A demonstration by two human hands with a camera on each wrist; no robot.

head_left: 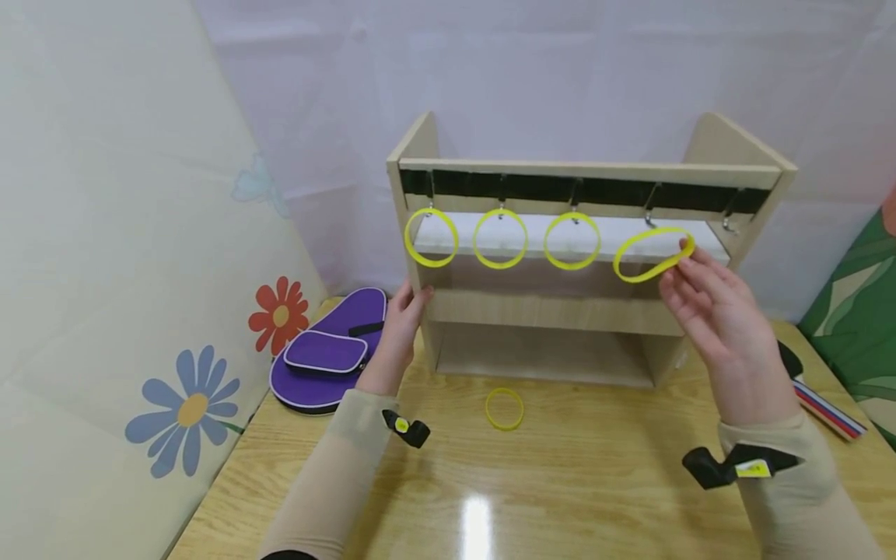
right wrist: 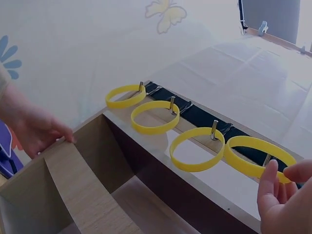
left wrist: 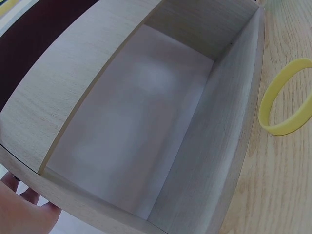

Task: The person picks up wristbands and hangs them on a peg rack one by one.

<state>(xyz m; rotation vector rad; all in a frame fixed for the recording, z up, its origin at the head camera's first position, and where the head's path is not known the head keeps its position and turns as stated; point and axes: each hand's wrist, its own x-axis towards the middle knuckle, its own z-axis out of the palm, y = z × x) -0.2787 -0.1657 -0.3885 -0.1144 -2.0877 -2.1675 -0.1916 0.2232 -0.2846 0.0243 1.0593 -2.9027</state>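
Between thumb and fingers, my right hand [head_left: 728, 330] pinches the right end of a yellow wristband [head_left: 617, 268], just below the fourth hook [head_left: 649, 218]. In the right wrist view that hook's tip shows within the band's loop; whether the band rests on it I cannot tell. Three more yellow wristbands hang from the hooks to the left: one at the far left [head_left: 408, 243], a second [head_left: 476, 247] and a third [head_left: 548, 247]. My left hand [head_left: 397, 334] grips the left side panel of the wooden shelf [head_left: 546, 311], fingers partly hidden behind it.
A fifth hook [head_left: 729, 225] sits at the right end of the black strip [head_left: 616, 190]. Another yellow wristband [head_left: 488, 416] lies on the table [head_left: 560, 474] before the shelf. A purple bag [head_left: 325, 354] lies left; a paddle with a striped handle [head_left: 829, 408] lies right.
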